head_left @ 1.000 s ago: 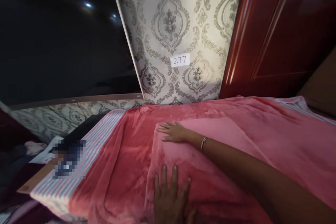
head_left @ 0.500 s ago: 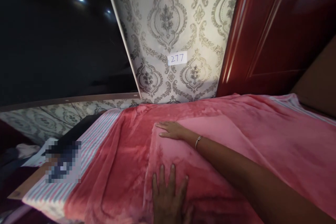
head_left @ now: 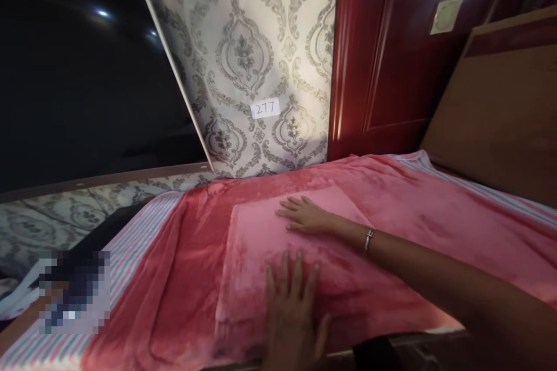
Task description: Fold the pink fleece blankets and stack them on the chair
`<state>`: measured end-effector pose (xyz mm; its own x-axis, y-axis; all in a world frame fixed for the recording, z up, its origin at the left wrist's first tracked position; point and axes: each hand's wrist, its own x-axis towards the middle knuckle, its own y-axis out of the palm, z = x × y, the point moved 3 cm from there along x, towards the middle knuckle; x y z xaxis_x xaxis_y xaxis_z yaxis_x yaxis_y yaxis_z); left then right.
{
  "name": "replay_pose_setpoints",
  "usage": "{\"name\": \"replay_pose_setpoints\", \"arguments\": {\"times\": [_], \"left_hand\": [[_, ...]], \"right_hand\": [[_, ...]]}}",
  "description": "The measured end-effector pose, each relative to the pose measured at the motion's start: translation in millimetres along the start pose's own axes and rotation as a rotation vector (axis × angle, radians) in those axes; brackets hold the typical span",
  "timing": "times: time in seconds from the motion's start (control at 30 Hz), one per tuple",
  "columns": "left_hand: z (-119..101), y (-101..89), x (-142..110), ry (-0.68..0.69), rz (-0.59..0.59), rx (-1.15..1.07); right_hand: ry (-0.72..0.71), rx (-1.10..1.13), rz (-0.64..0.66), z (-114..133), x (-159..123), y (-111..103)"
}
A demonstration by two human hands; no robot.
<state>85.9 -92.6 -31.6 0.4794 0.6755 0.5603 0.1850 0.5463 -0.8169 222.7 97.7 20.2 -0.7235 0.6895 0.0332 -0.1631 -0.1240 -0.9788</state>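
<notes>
A plush blanket (head_left: 191, 255) in red and pink lies spread out before me, with striped edging (head_left: 143, 232) along its left side. On it lies a folded lighter pink section (head_left: 256, 226) with straight edges. My right hand (head_left: 307, 215), with a thin bracelet (head_left: 369, 240) at the wrist, rests flat on the upper part of this section, fingers pointing left. Closer to me, my left hand (head_left: 291, 307) is palm down over its lower part, fingers spread and pointing away. Neither hand grips the fabric.
A large dark screen (head_left: 87, 81) stands at the back left beside patterned wallpaper (head_left: 243, 52) bearing a paper label (head_left: 265, 108) marked 277. At the right are a dark red wood panel (head_left: 391, 69) and a brown board (head_left: 500, 110). A blurred patch hides something at lower left.
The view has turned to the right, showing more of the brown board. My right hand has slid rightward across the folded section. My left hand has also shifted slightly right over it.
</notes>
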Motion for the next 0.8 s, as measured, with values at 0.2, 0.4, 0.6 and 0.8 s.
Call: {"name": "replay_pose_setpoints", "arguments": {"times": [0.2, 0.4, 0.6, 0.8], "left_hand": [[-26.3, 35.2, -2.2, 0.048, -0.076, 0.036], [-23.0, 56.8, -10.1, 0.0, -0.148, -0.002], [-21.1, 65.5, -10.3, 0.004, -0.169, -0.037], [-20.6, 46.9, -4.0, 0.037, -0.132, -0.026]], "right_hand": [[0.028, 0.041, 0.003, -21.9, 11.6, 8.1], [0.066, 0.101, -0.059, -42.6, 26.1, 17.9], [0.06, 0.114, -0.122, -44.8, 23.7, 24.3], [0.114, 0.06, -0.096, -35.0, 23.6, 10.6]]}}
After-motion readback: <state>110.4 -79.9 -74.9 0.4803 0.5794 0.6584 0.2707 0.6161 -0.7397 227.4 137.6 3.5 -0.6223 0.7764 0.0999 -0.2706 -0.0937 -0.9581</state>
